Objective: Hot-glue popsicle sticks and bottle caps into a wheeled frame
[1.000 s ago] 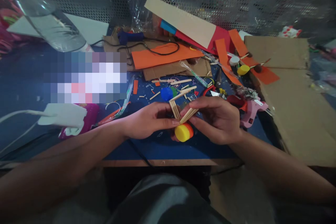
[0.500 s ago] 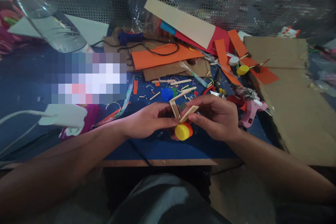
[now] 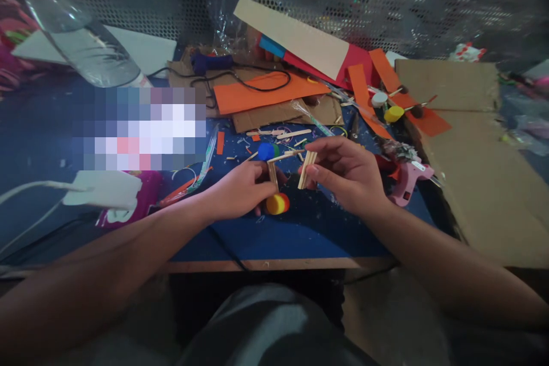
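My left hand (image 3: 242, 191) is closed on a craft stick frame (image 3: 273, 176), its thumb pressed along the sticks. A yellow and orange bottle cap pair (image 3: 278, 203) sits at the near end of the frame, and a blue and green cap pair (image 3: 266, 151) at its far end. One thin stick (image 3: 287, 155) reaches from the frame toward my right fingers. Between thumb and fingers, my right hand (image 3: 351, 174) pinches a small bundle of short craft sticks (image 3: 307, 170), held upright and apart from the frame. The left fingertips are partly hidden.
A pink glue gun (image 3: 407, 183) lies right of my right hand, beside a large cardboard sheet (image 3: 493, 183). Orange paper (image 3: 266, 91), loose sticks and scraps cover the back. At left are a water bottle (image 3: 86, 46) and a white charger (image 3: 103, 191).
The frame with its caps has shifted left with my left hand and turned. The stick bundle in my right hand has separated from it and tipped more upright.
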A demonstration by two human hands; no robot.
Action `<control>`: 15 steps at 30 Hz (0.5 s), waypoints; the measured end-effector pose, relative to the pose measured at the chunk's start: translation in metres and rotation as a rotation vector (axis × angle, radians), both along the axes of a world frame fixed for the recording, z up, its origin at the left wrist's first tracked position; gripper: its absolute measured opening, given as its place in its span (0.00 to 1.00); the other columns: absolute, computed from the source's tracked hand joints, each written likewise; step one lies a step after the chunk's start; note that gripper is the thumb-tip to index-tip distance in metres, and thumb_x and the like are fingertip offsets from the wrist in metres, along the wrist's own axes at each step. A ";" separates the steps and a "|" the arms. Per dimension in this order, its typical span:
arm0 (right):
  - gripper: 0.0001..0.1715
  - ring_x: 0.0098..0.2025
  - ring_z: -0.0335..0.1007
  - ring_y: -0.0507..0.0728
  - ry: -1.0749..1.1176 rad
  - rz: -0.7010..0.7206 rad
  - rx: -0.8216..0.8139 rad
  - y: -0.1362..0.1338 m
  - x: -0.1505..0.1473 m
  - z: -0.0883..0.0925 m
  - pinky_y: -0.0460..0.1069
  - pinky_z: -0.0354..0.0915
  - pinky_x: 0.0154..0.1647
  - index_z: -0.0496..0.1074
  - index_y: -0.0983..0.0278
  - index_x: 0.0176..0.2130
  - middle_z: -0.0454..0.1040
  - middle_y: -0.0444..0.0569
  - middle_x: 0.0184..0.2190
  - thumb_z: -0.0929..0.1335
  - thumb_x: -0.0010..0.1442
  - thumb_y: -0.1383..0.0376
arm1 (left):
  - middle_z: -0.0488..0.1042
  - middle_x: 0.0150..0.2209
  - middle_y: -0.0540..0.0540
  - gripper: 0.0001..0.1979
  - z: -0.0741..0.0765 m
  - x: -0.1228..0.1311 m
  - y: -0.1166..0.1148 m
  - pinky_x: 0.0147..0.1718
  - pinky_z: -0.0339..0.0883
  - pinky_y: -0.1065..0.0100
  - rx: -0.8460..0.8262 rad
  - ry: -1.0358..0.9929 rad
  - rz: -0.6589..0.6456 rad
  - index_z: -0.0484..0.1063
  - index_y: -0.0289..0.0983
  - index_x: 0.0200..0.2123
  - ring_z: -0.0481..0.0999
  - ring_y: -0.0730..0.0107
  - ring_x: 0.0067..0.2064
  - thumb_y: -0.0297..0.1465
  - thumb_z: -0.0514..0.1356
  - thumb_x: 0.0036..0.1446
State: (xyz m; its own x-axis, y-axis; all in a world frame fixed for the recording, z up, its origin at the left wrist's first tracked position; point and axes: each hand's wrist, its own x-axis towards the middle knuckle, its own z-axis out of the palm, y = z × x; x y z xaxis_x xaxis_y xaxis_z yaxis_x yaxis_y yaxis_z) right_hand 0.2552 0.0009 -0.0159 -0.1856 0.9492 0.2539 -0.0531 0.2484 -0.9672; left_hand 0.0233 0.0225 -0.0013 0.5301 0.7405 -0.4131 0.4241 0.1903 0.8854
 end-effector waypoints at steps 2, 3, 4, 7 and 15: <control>0.16 0.26 0.80 0.50 -0.009 0.001 0.003 0.000 -0.001 -0.001 0.45 0.77 0.28 0.80 0.60 0.49 0.81 0.41 0.30 0.81 0.63 0.60 | 0.80 0.34 0.48 0.13 -0.002 -0.001 -0.001 0.25 0.69 0.68 0.128 0.044 -0.007 0.78 0.35 0.46 0.75 0.71 0.26 0.30 0.61 0.59; 0.17 0.27 0.80 0.51 -0.010 0.000 0.005 0.000 -0.001 -0.001 0.45 0.77 0.28 0.80 0.60 0.49 0.81 0.41 0.30 0.81 0.63 0.59 | 0.80 0.34 0.48 0.11 -0.002 -0.001 -0.002 0.27 0.69 0.68 0.213 0.060 -0.006 0.78 0.35 0.44 0.75 0.70 0.28 0.30 0.62 0.58; 0.17 0.27 0.80 0.51 -0.011 -0.001 0.009 0.001 -0.002 -0.002 0.45 0.77 0.29 0.80 0.60 0.49 0.81 0.42 0.30 0.81 0.64 0.58 | 0.80 0.34 0.48 0.09 -0.003 -0.001 -0.003 0.30 0.69 0.68 0.303 0.076 -0.004 0.78 0.35 0.42 0.76 0.68 0.31 0.30 0.62 0.58; 0.16 0.30 0.80 0.52 -0.021 -0.025 0.022 0.002 -0.003 -0.003 0.46 0.77 0.31 0.80 0.60 0.48 0.81 0.42 0.30 0.81 0.63 0.57 | 0.79 0.32 0.49 0.05 -0.001 -0.003 -0.003 0.33 0.64 0.66 0.476 0.179 -0.007 0.78 0.36 0.37 0.74 0.67 0.33 0.30 0.63 0.57; 0.18 0.30 0.80 0.52 -0.027 -0.003 0.009 0.005 -0.004 -0.002 0.47 0.79 0.32 0.80 0.60 0.46 0.81 0.42 0.30 0.82 0.62 0.56 | 0.77 0.30 0.49 0.06 0.005 -0.009 0.000 0.32 0.57 0.64 0.714 0.420 0.031 0.76 0.38 0.36 0.70 0.67 0.30 0.35 0.64 0.61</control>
State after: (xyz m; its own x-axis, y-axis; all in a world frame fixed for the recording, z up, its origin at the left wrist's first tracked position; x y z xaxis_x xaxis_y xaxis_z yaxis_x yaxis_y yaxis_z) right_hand 0.2512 0.0059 -0.0184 -0.1898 0.9474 0.2577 -0.0267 0.2574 -0.9659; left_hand 0.0143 0.0220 0.0032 0.4113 0.9115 0.0031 0.7504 -0.3406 0.5665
